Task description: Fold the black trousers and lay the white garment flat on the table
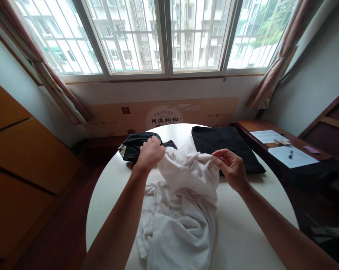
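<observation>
The left hand (152, 152) is closed in a fist at the upper left edge of the white cloth (186, 210), gripping it near its far end. The right hand (231, 168) pinches the cloth's upper right corner between thumb and fingertips, the other fingers loosely curled. Between the two hands the top of the cloth is lifted and gathered in folds, while the rest lies crumpled down the middle of the round white table (248, 221), running toward the person. Just beyond the left hand, and partly hidden by it, is a bunched black garment (132, 144) with a small yellow and grey patch at its left end. On the other side, behind the right hand, a black cloth (225, 144) lies folded flat near the table's far right edge. Past the table on the right stands a brown desk (249, 127) with papers (293, 156), a dark pen (290, 154) on the nearer sheet and a pink item (311, 149) beside them. A beige banner (107, 112) with dark characters runs along the wall below the barred window (197, 37), and tied curtains (273, 75) hang at both sides. Orange-brown panels (23, 161) stand at the left.
</observation>
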Motion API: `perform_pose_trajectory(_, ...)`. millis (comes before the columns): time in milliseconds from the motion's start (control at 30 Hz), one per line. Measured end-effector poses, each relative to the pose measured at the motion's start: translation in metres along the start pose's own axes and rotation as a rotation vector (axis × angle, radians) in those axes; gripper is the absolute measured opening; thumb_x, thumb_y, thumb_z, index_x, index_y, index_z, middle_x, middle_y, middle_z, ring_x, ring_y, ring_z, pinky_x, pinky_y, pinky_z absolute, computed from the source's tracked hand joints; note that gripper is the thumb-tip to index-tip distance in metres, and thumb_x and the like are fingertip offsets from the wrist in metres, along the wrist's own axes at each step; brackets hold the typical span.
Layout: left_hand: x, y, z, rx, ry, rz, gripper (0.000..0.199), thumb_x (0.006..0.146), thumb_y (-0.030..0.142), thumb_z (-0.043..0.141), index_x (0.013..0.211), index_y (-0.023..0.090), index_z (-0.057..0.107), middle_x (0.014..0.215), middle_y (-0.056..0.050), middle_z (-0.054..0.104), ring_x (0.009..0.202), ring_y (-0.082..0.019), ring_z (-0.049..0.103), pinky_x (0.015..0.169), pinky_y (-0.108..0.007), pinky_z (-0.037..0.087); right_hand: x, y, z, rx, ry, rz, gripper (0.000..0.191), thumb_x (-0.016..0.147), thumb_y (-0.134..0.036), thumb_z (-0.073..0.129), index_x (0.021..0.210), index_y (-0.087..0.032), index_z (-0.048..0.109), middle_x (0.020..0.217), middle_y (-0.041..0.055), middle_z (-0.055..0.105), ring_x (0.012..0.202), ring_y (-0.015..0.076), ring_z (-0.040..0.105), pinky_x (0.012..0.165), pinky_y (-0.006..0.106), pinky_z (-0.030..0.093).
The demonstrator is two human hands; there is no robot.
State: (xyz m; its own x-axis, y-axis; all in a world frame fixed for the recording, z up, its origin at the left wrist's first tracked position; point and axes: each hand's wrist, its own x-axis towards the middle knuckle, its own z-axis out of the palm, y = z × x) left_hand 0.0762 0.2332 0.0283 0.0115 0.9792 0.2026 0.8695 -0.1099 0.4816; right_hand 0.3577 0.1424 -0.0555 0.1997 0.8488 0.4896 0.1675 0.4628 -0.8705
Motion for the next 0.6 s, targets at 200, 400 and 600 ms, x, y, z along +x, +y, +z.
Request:
perform_pose_trajectory(200,-0.014,0.008,0.039,0.047,-0.513,0.266,0.042,0.090,0.042,0.072,0.122,0.015,0.068,0.130,-0.017,0.074,0.115,-0.033,0.070,0.088,-0.032,0.050,-0.015,-0.001,0.009,-0.130,-0.575,0.171,0.043,0.094,-0.060,0.074,0.103,-0.018,0.076,0.059,-0.0059,0.051,0.052,0.0109,0.041,0.049,0.025,0.029)
perform_pose_trajectory(400,-0.014,0.012,0.040,0.159,-0.514,0.271,0.018,0.096,0.024,0.058,0.082,0.020,0.068,0.099,-0.013,0.079,0.092,-0.030,0.074,0.069,-0.031,0.042,-0.008,0.021,0.003,-0.498,-0.516,0.081,0.033,0.096,-0.054,0.070,0.090,-0.022,0.073,0.060,-0.0041,0.055,0.054,0.0131,0.046,0.054,0.028,0.032)
perform_pose_trajectory(600,-0.016,0.026,-0.002,-0.090,0.123,0.183,0.031,0.108,0.031,0.040,0.095,0.020,0.066,0.094,-0.014,0.076,0.098,-0.034,0.072,0.083,-0.036,0.047,0.000,0.012,-0.001,-0.525,-0.007,-0.003,0.033,0.099,-0.053,0.064,0.108,-0.023,0.072,0.076,0.0015,0.066,0.061,0.0180,0.056,0.062,0.033,0.045)
